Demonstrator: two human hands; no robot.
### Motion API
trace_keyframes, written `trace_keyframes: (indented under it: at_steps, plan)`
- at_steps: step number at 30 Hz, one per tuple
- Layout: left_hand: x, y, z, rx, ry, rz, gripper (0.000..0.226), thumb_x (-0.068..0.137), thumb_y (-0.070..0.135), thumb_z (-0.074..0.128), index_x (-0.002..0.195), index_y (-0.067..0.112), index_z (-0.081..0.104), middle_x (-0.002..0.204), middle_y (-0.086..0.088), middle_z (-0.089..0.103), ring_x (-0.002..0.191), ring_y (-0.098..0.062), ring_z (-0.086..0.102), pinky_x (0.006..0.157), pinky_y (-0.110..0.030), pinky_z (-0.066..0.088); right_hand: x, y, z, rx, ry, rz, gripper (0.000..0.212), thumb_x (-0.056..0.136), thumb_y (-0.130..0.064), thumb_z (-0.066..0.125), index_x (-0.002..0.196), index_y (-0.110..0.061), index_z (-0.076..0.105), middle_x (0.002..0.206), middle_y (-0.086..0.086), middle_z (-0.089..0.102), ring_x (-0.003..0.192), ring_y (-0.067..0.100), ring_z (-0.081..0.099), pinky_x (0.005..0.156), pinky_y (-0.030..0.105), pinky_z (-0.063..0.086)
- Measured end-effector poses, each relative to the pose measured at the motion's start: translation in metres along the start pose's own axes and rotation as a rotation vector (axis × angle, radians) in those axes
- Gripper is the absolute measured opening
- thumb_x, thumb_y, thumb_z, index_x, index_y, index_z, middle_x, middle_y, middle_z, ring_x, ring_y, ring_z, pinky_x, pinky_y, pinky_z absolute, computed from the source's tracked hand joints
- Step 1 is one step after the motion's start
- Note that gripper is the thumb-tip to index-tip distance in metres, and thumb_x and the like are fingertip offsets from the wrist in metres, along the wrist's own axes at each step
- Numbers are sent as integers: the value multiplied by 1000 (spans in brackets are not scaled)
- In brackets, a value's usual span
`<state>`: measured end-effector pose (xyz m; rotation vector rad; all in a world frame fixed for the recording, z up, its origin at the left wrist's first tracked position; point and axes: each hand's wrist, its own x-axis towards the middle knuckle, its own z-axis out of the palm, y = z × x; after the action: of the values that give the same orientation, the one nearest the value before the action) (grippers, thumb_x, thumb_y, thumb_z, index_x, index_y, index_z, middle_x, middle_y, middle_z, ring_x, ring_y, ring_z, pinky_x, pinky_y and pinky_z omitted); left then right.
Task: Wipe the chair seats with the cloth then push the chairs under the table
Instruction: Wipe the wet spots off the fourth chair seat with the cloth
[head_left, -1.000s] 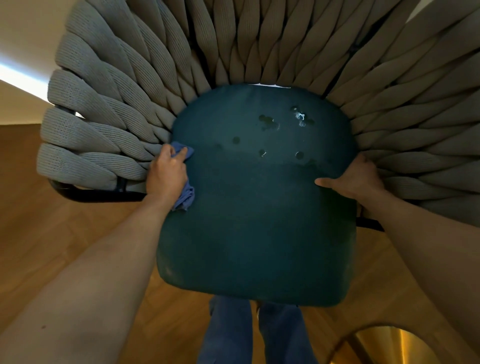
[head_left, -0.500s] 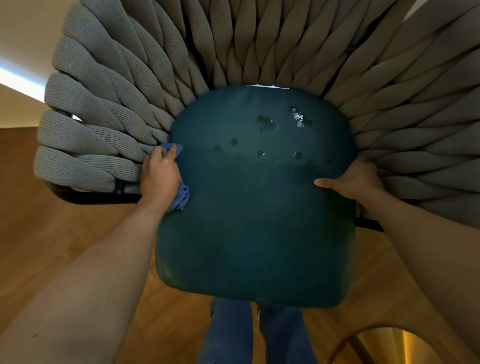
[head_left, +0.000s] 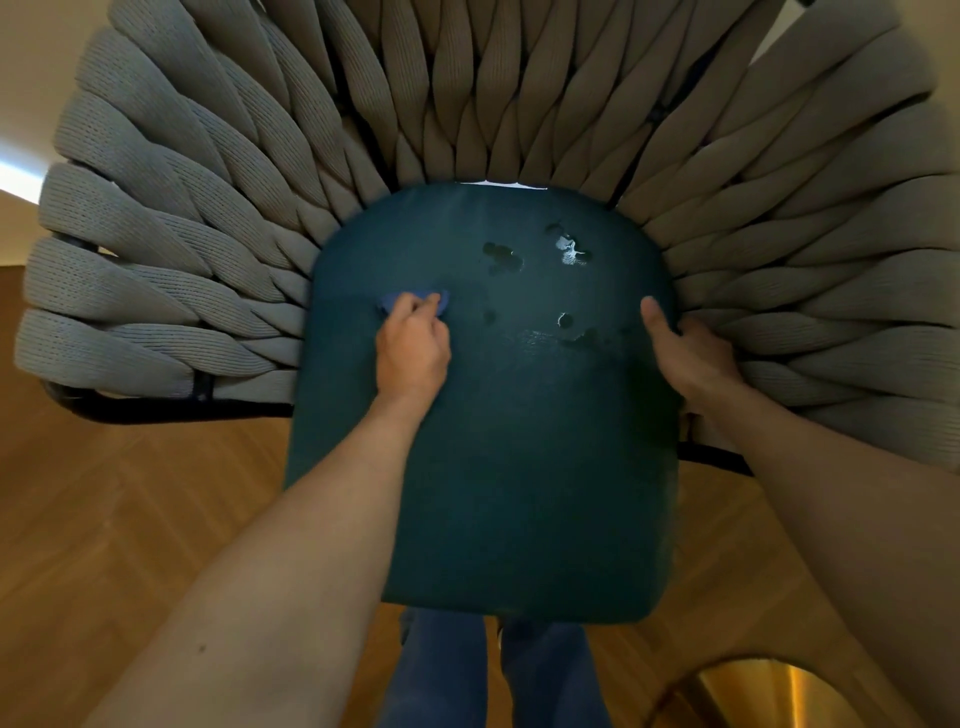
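Now left hand, gripping cloth, inward from seat edge; right hand still clasping seat.

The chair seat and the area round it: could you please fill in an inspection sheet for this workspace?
Surface: teal seat, wet spots at the back half.
Job's things: blue cloth on the seat; woven grey backrest.
Clutter: nothing seen.
Grippers: left hand grips the cloth on the seat's left part; right hand holds the seat's right edge.
Cables: nothing seen.
Surroundings: wood floor; gold curved object bottom right; the person's jeans below the seat.
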<state>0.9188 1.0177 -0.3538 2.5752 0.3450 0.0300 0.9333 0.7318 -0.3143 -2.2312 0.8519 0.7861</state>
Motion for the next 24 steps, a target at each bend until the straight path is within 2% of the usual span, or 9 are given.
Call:
trace_keyframes:
  at_steps: [3,7,10,14,17,20,22,24]
  plan:
    - [-8,30,24,-49,-6,49,28,79,-3,61,105,-1,72,89,-16,64,74,-35,63,68,-36,51,5,-3,-2,29,11,28,98,88,-84,14,151,-15,41,155,14,41,140,34,41,113,42,33]
    - [-20,78,56,-106,-96,90,29,73,-3,57,97,1,72,85,-19,62,68,-40,62,61,-44,55,6,-3,-4,60,12,34,87,95,-75,13,152,-13,40,157,14,39,142,32,39,114,39,31]
    - [-33,117,72,-96,-195,155,28,75,2,52,96,2,71,88,-20,61,72,-41,61,61,-44,50,8,-5,-4,69,16,42,86,96,-74,14,153,-13,38,157,14,38,141,33,40,114,40,32]
    - [-45,157,91,-27,-267,267,25,83,3,56,104,4,68,100,-16,61,83,-33,60,70,-38,47,13,-2,-4,87,5,48,88,95,-75,12,153,-14,39,155,16,41,137,34,44,114,44,36]
    - [-62,182,108,-115,-411,262,21,89,6,56,107,0,65,106,-19,57,87,-35,58,74,-45,52,16,2,-5,205,-34,48,86,96,-75,16,150,-14,43,153,14,44,136,31,45,114,44,36]
    - [-73,194,112,-226,-454,181,22,93,8,54,111,-4,59,109,-21,56,94,-34,56,75,-48,52,19,3,-4,314,-43,78,86,95,-76,19,152,-16,40,155,13,41,138,30,44,116,47,34]
    - [-71,191,109,-195,-473,172,26,95,12,50,118,0,52,115,-19,55,99,-32,56,77,-45,53,19,3,-4,310,-51,83,86,94,-77,19,153,-17,39,156,13,40,138,30,44,116,48,34]
    - [-67,186,102,-92,-496,246,28,97,12,46,123,2,49,119,-17,52,101,-31,55,74,-42,53,20,2,-3,283,-59,82,87,93,-78,19,151,-18,42,152,13,45,134,31,48,113,48,39]
